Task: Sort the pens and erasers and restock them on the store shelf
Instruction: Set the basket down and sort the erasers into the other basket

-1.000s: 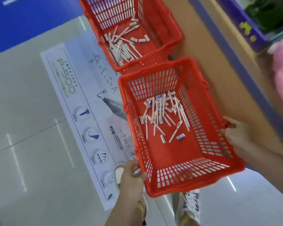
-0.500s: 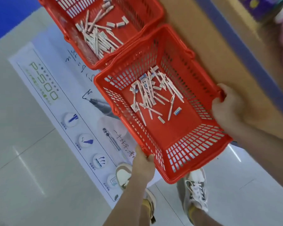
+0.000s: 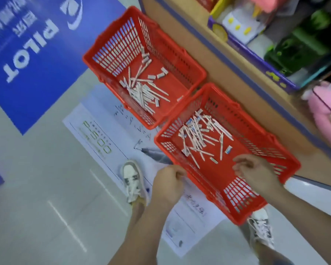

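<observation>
Pens (image 3: 141,90), slim white sticks, lie jumbled with stubby erasers (image 3: 161,74) in the far basket (image 3: 111,54), rigid red plastic with slotted walls. Left hand (image 3: 168,186) sits curled just beside the rim of the near basket (image 3: 243,196); whether it grips is unclear. Inside lies a 2nd mixed pile (image 3: 199,134). Right hand (image 3: 256,173) hovers over it, fingers loosely bent and empty, likely poised to pick. Both baskets butt against the wooden shelf (image 3: 237,60), probably to keep restocking a short reach
</observation>
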### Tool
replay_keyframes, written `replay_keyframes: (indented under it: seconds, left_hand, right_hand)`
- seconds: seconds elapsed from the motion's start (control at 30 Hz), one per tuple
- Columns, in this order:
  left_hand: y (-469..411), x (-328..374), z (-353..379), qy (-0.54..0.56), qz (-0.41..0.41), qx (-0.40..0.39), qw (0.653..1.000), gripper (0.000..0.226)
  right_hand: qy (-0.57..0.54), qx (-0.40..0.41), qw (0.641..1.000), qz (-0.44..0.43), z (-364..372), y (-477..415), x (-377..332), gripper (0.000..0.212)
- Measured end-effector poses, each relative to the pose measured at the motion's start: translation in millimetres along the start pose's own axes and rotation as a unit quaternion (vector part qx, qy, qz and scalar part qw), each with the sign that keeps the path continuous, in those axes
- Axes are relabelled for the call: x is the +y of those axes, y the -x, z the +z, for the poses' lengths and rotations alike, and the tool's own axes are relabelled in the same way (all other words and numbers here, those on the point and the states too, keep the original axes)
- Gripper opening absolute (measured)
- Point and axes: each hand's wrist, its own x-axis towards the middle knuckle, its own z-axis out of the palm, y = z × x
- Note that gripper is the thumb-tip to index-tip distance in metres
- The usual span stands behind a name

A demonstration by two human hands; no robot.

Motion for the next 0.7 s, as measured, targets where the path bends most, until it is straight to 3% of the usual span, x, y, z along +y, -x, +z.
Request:
replay_keyframes:
  seconds: [0.27,0.4,0.53,0.7]
  left_hand:
    - [-89.2,-57.4,-179.4,-0.081,0.077,0.027,0.993,0.027]
    - [-145.4,-62.4,-249.1,-0.109,0.06,0.058,0.991,0.03]
    - [-206.5,-51.7,-279.2,-0.208,0.119,0.072,0.968,0.028]
    - [-329.5,-48.6,-271.9,-0.293,0.199,0.057,0.933,0.034]
  right_hand:
    - [-0.045,0.084,0.995,-0.033,91.6,-3.9,-119.5,0.05]
    - [-0.075,0.101,0.989,-0.071,148.5,-23.4,-180.0,0.031]
    - [-0.039,0.074,0.992,-0.098,185.9,-68.6,-222.4,0.025]
    - [0.103,0.058,0.987,-0.112,229.9,-175.3,-238.9,0.042]
